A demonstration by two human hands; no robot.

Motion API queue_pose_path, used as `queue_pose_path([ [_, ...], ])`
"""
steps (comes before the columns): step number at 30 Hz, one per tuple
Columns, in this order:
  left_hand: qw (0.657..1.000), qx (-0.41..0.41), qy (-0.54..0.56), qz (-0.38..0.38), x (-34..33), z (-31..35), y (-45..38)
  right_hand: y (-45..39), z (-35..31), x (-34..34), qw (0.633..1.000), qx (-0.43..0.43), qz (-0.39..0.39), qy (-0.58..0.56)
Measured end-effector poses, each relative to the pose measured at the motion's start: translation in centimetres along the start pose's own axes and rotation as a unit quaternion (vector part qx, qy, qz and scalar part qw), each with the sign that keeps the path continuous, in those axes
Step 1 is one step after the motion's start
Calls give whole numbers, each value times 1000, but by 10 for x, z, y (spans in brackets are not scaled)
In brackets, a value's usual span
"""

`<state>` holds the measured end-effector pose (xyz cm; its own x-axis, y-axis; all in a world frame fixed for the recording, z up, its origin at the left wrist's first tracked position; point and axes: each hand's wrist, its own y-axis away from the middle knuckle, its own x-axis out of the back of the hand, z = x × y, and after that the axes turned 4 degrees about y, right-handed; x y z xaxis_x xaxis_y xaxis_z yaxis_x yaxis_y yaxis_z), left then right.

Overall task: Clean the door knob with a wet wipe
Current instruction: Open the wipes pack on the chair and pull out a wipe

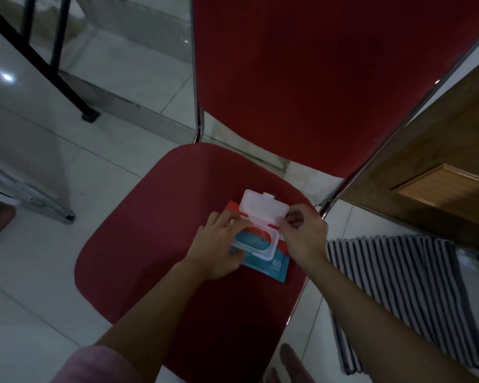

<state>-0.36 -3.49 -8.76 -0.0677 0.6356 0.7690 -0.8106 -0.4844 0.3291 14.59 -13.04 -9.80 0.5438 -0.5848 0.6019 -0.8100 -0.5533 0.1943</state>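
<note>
A blue and red pack of wet wipes (274,265) lies on the seat of a red chair (155,233). Its white plastic lid (262,208) is flipped open and stands up at the far side. My left hand (219,247) presses on the pack's left side and holds it down. My right hand (302,233) pinches the right edge of the open lid between thumb and fingers. The oval opening under the lid shows the blue film; no wipe sticks out. No door knob is in view.
The chair's red backrest (315,78) rises behind the seat. A wooden door (440,172) stands at the right, with a striped mat (404,286) on the white tiled floor before it. Black metal legs (53,64) stand at the far left.
</note>
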Motion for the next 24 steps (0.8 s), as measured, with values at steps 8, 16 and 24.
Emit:
queue_pose_path([
  [8, 981, 155, -8, 113, -21, 35, -10, 6, 7, 0, 999, 38, -6, -2],
  [16, 977, 46, 58, 202, -9, 9, -7, 8, 7, 3, 995, 81, -37, 48],
  [24, 985, 7, 171, 14, 10, -14, -16, 9, 2, -7, 980, 135, -60, 133],
])
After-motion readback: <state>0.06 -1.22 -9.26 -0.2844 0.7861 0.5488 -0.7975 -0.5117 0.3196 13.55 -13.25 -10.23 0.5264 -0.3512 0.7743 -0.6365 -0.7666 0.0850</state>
